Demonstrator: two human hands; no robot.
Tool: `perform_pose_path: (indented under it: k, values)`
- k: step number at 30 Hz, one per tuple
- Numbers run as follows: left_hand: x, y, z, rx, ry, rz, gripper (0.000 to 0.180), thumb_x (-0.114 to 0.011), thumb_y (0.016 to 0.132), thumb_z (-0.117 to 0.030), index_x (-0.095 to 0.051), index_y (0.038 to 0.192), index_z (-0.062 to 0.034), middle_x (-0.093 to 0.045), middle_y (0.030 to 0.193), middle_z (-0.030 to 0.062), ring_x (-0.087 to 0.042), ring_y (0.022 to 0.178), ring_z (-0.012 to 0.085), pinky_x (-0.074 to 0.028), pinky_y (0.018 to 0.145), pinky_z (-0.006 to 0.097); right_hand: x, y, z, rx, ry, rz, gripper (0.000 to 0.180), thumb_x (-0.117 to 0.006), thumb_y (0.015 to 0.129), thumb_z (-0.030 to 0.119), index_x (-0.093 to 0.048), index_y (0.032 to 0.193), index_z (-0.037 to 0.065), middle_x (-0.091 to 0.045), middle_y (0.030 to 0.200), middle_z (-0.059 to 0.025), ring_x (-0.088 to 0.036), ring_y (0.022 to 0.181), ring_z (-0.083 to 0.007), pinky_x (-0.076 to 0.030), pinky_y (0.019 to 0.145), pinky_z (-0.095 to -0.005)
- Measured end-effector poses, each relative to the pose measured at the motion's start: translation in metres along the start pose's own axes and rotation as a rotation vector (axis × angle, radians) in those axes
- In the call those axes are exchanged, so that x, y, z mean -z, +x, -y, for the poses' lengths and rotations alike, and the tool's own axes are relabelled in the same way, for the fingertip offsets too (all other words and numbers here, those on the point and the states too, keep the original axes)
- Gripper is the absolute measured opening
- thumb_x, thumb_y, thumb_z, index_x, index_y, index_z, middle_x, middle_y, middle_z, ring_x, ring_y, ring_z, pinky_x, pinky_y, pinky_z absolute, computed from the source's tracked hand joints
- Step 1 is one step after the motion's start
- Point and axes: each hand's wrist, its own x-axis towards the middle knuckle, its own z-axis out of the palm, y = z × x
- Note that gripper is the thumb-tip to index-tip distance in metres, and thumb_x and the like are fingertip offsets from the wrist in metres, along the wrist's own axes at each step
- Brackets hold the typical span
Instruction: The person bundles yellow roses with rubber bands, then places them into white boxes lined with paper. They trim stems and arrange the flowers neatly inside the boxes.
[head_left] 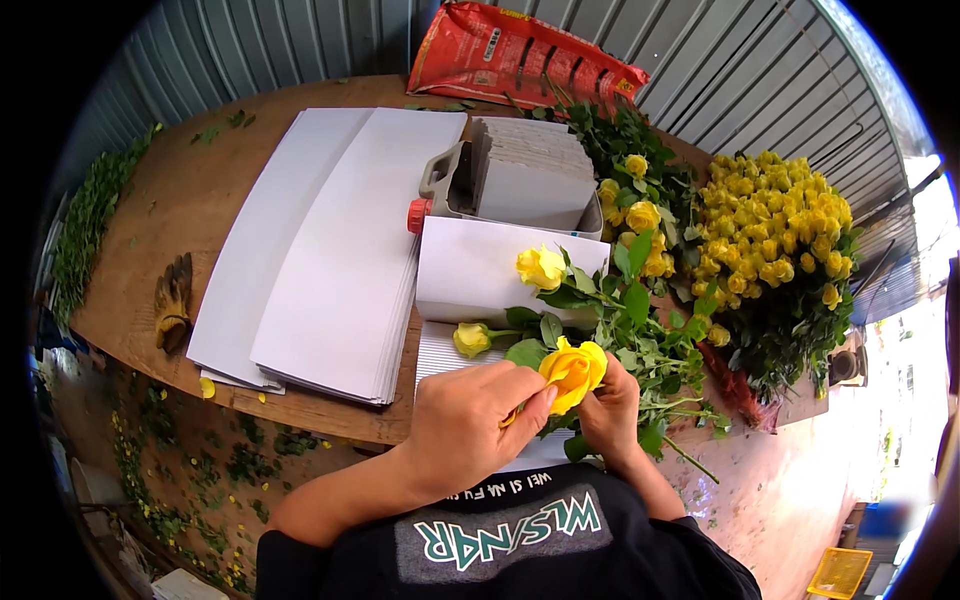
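Observation:
A yellow rose [574,372] is held upright over the table's front edge. My right hand [610,408] is closed around it just below the bloom; the stem in that grip is mostly hidden. From the left, my left hand [470,425] pinches at the bloom's outer edge, with a bit of yellow petal [510,418] showing by its fingers. Just beyond, two more yellow roses, one fuller [541,268] and one tighter [472,340], lie with leafy stems on a folded white cardboard sheet [500,250] with a corrugated inner side.
Stacked white cardboard sheets [335,250] lie left of a cut-open jug [445,170] holding upright cardboard pieces [535,165]. A work glove [174,303] rests farther left. Many yellow roses [770,225] are massed at right. A red bag [520,60] leans on the metal wall. Leaves and petals litter the floor.

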Motion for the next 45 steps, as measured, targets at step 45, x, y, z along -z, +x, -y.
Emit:
perform_pose_path:
  k: [45]
  values:
    - [-0.001,-0.005,-0.002,-0.060,-0.134,0.085,0.017,-0.066,0.072,-0.011,-0.057,0.086,-0.0042,-0.055,0.064,0.0072,-0.055,0.052,0.0206,-0.043,0.046,0.029,-0.004,-0.001,-0.003,0.114,-0.251,-0.078,0.011,-0.061,0.069,-0.003,-0.057,0.078,0.000,-0.056,0.068,-0.0035,-0.052,0.057,-0.0063,-0.043,0.053,-0.0196]
